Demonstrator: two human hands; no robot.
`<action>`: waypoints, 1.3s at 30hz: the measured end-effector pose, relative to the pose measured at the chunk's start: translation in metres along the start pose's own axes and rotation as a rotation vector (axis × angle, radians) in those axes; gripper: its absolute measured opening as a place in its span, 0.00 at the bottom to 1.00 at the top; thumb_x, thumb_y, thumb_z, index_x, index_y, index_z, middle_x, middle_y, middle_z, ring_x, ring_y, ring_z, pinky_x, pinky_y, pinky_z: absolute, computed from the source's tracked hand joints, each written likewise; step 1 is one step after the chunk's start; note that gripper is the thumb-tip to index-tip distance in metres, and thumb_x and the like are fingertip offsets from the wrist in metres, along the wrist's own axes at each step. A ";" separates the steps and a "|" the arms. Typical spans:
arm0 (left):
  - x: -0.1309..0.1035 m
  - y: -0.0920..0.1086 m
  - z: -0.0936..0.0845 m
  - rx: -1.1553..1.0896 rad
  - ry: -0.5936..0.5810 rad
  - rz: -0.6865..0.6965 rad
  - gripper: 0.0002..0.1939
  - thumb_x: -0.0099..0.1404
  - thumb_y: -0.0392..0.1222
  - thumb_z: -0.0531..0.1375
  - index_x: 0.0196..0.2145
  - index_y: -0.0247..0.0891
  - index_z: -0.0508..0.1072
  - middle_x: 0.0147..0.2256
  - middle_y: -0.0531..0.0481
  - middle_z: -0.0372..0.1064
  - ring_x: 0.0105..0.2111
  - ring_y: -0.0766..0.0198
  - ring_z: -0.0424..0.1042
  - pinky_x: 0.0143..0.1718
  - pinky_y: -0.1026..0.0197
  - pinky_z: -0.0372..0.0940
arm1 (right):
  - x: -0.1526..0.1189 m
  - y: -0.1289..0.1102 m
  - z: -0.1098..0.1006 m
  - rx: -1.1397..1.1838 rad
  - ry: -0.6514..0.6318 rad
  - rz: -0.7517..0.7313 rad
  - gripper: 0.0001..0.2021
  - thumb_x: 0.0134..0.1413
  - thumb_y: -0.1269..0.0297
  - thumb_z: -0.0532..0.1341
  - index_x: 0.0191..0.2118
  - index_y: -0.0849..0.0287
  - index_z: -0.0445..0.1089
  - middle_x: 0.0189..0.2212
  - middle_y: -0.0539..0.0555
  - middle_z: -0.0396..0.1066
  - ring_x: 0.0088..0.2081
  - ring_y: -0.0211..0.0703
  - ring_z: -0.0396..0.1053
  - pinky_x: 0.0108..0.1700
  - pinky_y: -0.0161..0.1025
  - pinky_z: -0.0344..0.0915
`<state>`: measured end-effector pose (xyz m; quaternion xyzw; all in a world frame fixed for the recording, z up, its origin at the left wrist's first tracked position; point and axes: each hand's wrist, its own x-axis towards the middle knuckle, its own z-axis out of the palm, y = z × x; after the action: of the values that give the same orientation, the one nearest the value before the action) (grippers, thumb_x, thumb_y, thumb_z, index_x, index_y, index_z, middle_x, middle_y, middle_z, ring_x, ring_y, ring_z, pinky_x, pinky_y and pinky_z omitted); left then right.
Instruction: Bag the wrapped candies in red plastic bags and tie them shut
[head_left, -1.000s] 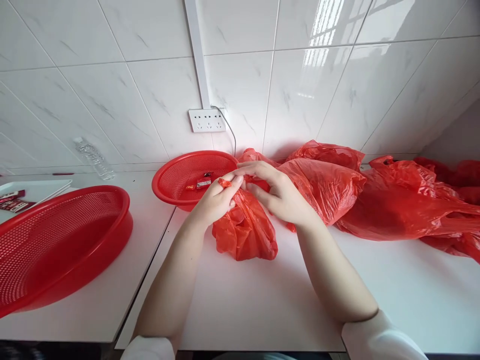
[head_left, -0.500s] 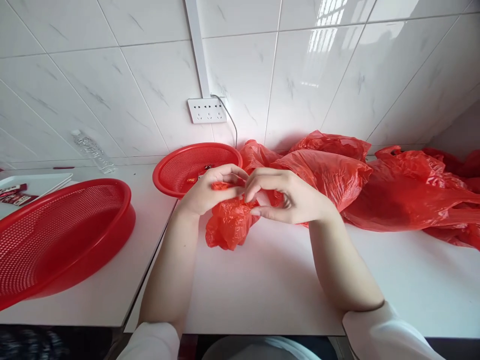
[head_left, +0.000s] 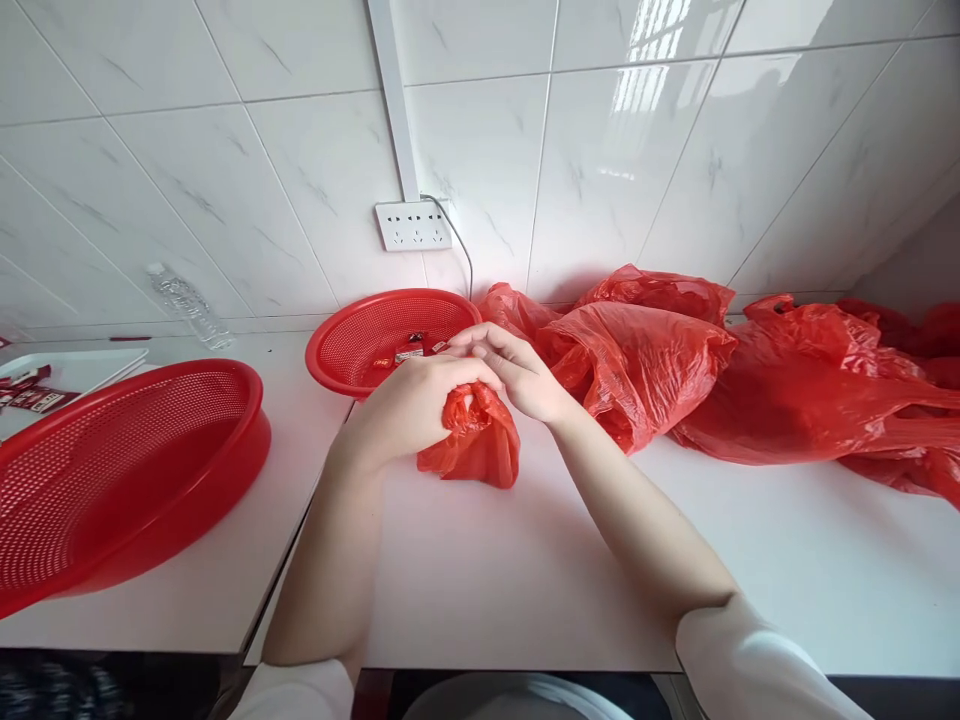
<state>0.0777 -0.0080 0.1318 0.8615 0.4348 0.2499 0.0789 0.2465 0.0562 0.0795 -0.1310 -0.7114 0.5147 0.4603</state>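
A crumpled red plastic bag (head_left: 484, 450) hangs low over the white table, gathered at its upper part. My left hand (head_left: 409, 405) wraps round that gathered part, palm down, with its thumb across the top. From the right, my right hand (head_left: 517, 370) meets the left one above the bag. Its fingers lie bent and close together over the left fingers; whatever is between them is hidden. Just behind both hands stands a round red plastic basket (head_left: 337, 345) with a few small wrapped packets (head_left: 409, 352) in it.
A larger red basket (head_left: 251, 420) stands on the left tabletop, beside a white tray (head_left: 112, 362) holding dark red packets. A clear bottle (head_left: 191, 305) is near the wall. Large red bags (head_left: 787, 400) fill the back right. A socket strip (head_left: 415, 226) with a cable is above.
My right hand has moved left and inward, from a pinch beside the bag to over my left hand. The left wrist has turned, and the bag now hangs slightly further right.
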 end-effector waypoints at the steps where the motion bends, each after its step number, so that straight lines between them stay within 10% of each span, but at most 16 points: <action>1: 0.002 0.000 0.003 0.020 0.061 0.017 0.15 0.60 0.30 0.55 0.38 0.44 0.77 0.36 0.52 0.73 0.32 0.64 0.71 0.33 0.63 0.64 | -0.001 -0.003 -0.002 -0.039 -0.023 0.008 0.11 0.66 0.60 0.54 0.48 0.58 0.68 0.46 0.54 0.73 0.49 0.42 0.71 0.53 0.43 0.67; 7: 0.017 -0.004 0.022 -0.009 0.610 0.056 0.08 0.58 0.29 0.57 0.33 0.40 0.72 0.37 0.49 0.67 0.36 0.63 0.69 0.37 0.63 0.66 | -0.009 -0.025 -0.016 -0.068 -0.116 0.013 0.12 0.62 0.68 0.57 0.51 0.59 0.68 0.46 0.55 0.73 0.45 0.41 0.71 0.50 0.41 0.68; 15: 0.014 0.005 0.034 0.080 0.687 -0.052 0.04 0.59 0.34 0.63 0.28 0.42 0.75 0.31 0.50 0.69 0.34 0.61 0.70 0.35 0.60 0.64 | -0.019 -0.041 -0.021 -0.098 -0.135 -0.010 0.18 0.59 0.60 0.64 0.54 0.57 0.70 0.51 0.56 0.72 0.50 0.44 0.70 0.54 0.44 0.67; 23: -0.010 -0.018 0.029 0.124 0.517 0.103 0.08 0.64 0.42 0.63 0.40 0.47 0.82 0.34 0.54 0.78 0.32 0.67 0.74 0.36 0.65 0.66 | -0.040 -0.046 -0.043 -0.488 -0.137 0.208 0.20 0.66 0.48 0.53 0.37 0.57 0.74 0.36 0.52 0.75 0.33 0.41 0.71 0.38 0.40 0.68; 32: -0.066 -0.058 0.019 -0.044 0.345 -0.377 0.13 0.63 0.49 0.63 0.26 0.39 0.77 0.25 0.54 0.70 0.26 0.67 0.67 0.31 0.64 0.62 | -0.074 -0.031 -0.087 -0.676 -0.244 0.376 0.19 0.65 0.51 0.51 0.26 0.56 0.61 0.25 0.50 0.65 0.28 0.39 0.64 0.35 0.39 0.63; 35: -0.077 -0.078 0.029 -0.153 0.121 -0.510 0.17 0.62 0.54 0.62 0.26 0.39 0.77 0.23 0.53 0.70 0.26 0.65 0.68 0.31 0.63 0.62 | -0.082 -0.033 -0.096 -0.784 -0.360 0.530 0.19 0.66 0.55 0.50 0.25 0.56 0.63 0.26 0.51 0.69 0.27 0.40 0.65 0.34 0.40 0.63; 39: -0.079 -0.093 0.044 -0.311 -0.033 -0.599 0.19 0.62 0.59 0.60 0.33 0.39 0.76 0.28 0.51 0.73 0.31 0.61 0.72 0.32 0.62 0.65 | -0.077 -0.035 -0.078 -1.062 -0.273 0.517 0.11 0.60 0.55 0.58 0.40 0.55 0.72 0.39 0.56 0.74 0.38 0.49 0.71 0.38 0.43 0.65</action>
<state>-0.0049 -0.0100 0.0323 0.6772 0.6239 0.2648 0.2863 0.3602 0.0374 0.0731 -0.4443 -0.8686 0.1968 0.0966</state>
